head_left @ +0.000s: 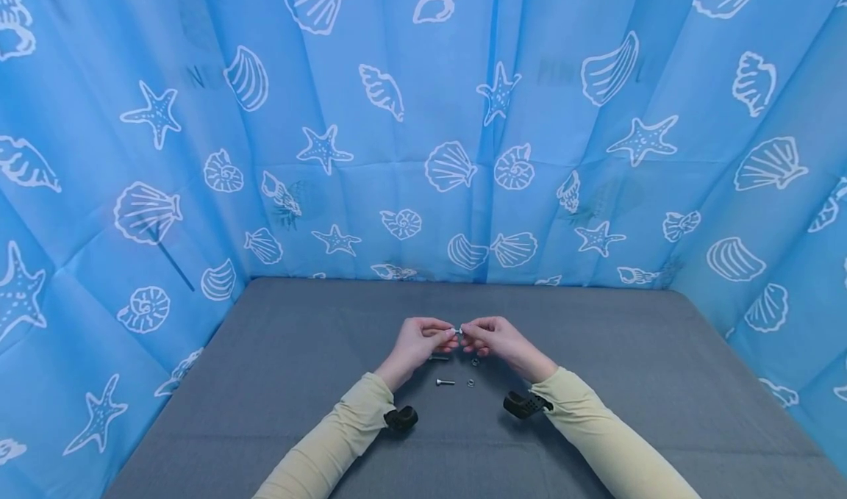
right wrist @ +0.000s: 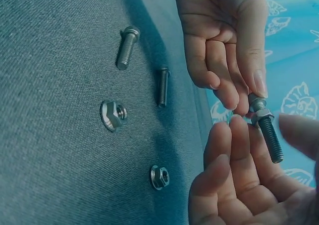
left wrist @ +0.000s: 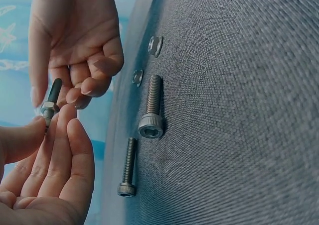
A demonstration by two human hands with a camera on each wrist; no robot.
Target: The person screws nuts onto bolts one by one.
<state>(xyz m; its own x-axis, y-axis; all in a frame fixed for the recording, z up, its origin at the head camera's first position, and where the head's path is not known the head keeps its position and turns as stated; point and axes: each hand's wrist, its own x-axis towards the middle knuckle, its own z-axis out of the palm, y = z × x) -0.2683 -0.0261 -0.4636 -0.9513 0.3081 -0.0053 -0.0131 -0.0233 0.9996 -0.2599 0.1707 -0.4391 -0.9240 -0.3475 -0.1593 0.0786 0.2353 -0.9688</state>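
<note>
Between both hands, above the table, is a socket-head bolt [right wrist: 271, 141] with a nut [right wrist: 262, 116] partway along its threads. The left hand [head_left: 420, 345] pinches the bolt's head end between thumb and fingers. From the other side, the right hand [head_left: 499, 341] brackets the nut with its thumb and fingertips, the thumb tip right at the nut's edge. In the right wrist view the threaded end points toward the right palm. Below the hands lie two more socket-head bolts, a nearer one [left wrist: 151, 110] and a farther one [left wrist: 128, 168], plus two flange nuts, one [right wrist: 114, 115] and another [right wrist: 160, 177].
A grey cloth covers the table [head_left: 317, 411]. Blue curtains [head_left: 410, 131] with white shell and starfish prints surround it at the back and sides. Black wrist devices sit at the left cuff [head_left: 377, 396] and the right cuff [head_left: 559, 389].
</note>
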